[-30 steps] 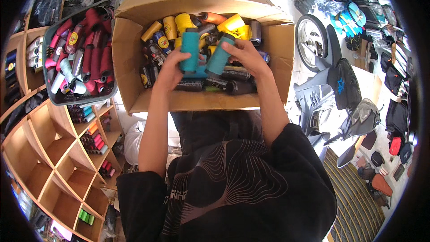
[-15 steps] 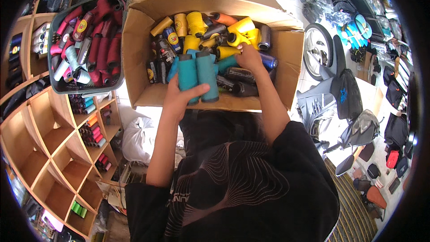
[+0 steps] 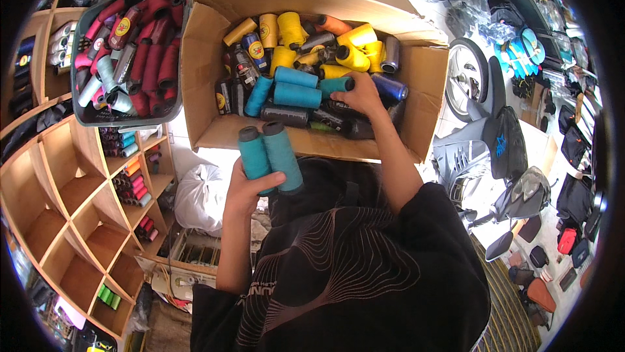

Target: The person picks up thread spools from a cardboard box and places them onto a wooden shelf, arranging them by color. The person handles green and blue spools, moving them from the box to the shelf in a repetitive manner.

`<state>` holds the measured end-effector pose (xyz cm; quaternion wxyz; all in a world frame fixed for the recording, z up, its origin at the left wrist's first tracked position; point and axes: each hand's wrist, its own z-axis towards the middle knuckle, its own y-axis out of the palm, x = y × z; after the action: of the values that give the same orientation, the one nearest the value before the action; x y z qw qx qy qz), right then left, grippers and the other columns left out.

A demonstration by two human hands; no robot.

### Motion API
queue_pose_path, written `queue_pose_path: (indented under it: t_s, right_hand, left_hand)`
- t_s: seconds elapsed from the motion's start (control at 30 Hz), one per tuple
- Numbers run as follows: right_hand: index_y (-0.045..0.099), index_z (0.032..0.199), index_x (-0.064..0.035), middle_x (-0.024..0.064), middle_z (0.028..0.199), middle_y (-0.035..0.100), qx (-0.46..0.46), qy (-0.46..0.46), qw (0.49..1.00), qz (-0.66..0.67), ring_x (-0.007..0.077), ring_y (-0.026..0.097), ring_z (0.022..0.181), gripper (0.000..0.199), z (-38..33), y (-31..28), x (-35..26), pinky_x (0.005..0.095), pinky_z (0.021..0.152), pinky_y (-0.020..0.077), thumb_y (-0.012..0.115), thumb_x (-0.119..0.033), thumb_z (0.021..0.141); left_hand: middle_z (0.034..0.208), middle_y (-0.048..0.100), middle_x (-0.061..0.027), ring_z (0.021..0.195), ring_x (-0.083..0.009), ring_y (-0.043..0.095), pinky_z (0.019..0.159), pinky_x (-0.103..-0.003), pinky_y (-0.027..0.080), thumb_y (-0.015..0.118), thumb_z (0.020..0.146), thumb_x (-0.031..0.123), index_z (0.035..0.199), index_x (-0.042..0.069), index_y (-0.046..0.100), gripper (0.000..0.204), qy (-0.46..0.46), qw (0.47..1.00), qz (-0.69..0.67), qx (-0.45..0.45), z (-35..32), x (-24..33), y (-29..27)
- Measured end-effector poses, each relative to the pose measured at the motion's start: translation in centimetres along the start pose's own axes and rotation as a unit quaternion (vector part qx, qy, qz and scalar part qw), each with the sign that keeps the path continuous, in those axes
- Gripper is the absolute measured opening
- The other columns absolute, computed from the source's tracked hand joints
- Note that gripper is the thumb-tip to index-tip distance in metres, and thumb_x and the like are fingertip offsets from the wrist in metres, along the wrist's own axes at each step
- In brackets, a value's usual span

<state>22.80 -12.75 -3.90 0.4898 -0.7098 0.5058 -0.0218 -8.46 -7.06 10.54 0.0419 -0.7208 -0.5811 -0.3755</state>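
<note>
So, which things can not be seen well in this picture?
- Head view: the box floor, buried under spools.
- Right hand: its fingertips lie among the spools, so what it grips is unclear.
- Left hand: palm hidden behind two teal spools.
- Spools in the shelf cubbies: too small to tell their kind.
- Bin: far end cut off by the top edge.

A big cardboard box (image 3: 416, 85) sits in front of the person, full of thread spools lying in a heap; the right hand (image 3: 360, 93) rests inside it, on the spools; the left hand (image 3: 246, 190) holds two spools (image 3: 270, 155) side by side, just in front of the box's near wall; a bin of spools (image 3: 124, 46) stands left of the box; shelves (image 3: 71, 209) lie below the bin; a scooter (image 3: 495, 143) is on the right.
</note>
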Motion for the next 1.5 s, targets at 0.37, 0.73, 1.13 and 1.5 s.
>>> queue_pose_path:
  t_s: [0.37,0.73,1.13,1.5]
  right_hand:
    - [0.063,0.121,0.0033,0.0081,0.103,0.069,0.127,-0.033,0.837,0.531,0.0205,0.066,0.095,0.047,-6.1,-9.2,-0.3,0.0337,0.09,0.0523,0.076,-0.021,0.084]
    - [0.053,0.138,-0.0011,0.0105,0.124,0.062,-0.178,0.019,0.795,0.58,0.0182,0.058,0.114,0.063,-12.5,-3.1,-10.0,0.0333,0.099,0.0462,0.071,-0.038,0.091]
    - [0.042,0.147,-0.0049,0.0097,0.135,0.056,-0.306,0.05,0.717,0.624,0.022,0.056,0.121,0.061,-12.7,-2.3,-12.2,0.0365,0.106,0.042,0.051,-0.035,0.094]
    - [0.042,0.146,-0.0062,0.0091,0.126,0.06,-0.411,-0.066,0.759,0.501,0.0205,0.062,0.106,0.061,-19.5,0.0,-21.7,0.036,0.083,0.0535,0.05,-0.039,0.095]
  left_hand:
    - [0.107,0.068,-0.015,0.099,-0.0306,0.07,0.093,-0.044,0.055,0.082,0.066,0.006,0.126,-0.004,0.055,0.067,0.108,0.993,-0.036,-0.007,-0.3,2.6,-2.9]
    - [0.109,0.07,-0.0111,0.098,-0.0205,0.069,0.088,-0.035,0.055,0.083,0.073,0.003,0.121,0.0,0.062,0.052,0.009,0.998,0.066,0.003,2.7,2.9,3.5]
    - [0.118,0.063,-0.0132,0.105,-0.0226,0.066,0.09,-0.037,0.056,0.072,0.087,0.013,0.132,-0.003,0.049,0.053,0.011,0.984,-0.177,0.014,-1.9,1.4,1.7]
    - [0.119,0.063,-0.0157,0.102,-0.0262,0.066,0.084,-0.037,0.056,0.067,0.087,0.021,0.133,-0.002,0.049,0.055,0.189,0.915,-0.358,0.01,-11.2,-3.3,-5.7]
